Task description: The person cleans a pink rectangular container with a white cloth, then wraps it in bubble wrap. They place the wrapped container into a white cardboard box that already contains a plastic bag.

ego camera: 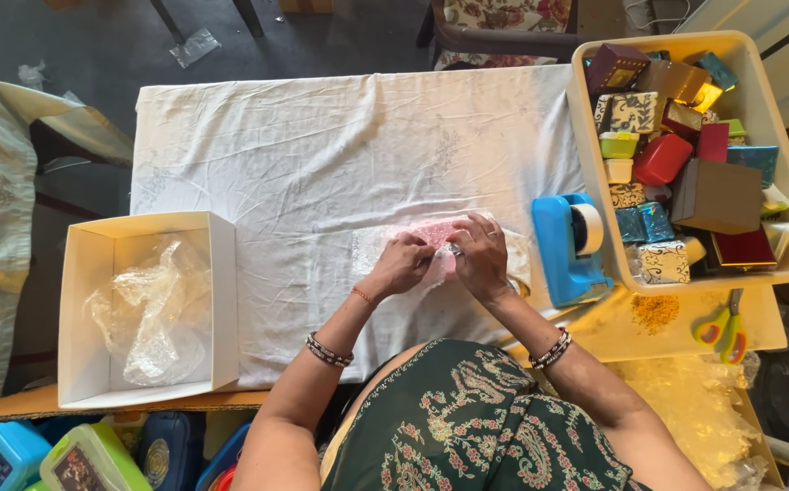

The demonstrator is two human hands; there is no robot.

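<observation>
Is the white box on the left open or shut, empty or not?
Open: the white box has no lid on, and its inside shows. Not empty: crumpled clear plastic lies in it.

Under both hands, the pink item (pixel 434 233) is mostly covered by fingers and clear wrap, so its shape cannot be told. Far right of the hands, small boxes deep in the cream tub (pixel 781 264) overlap and hide one another. Below the left hand (pixel 401 265), coloured plastic cases (pixel 44 459) are cut off by the bottom edge.
</observation>
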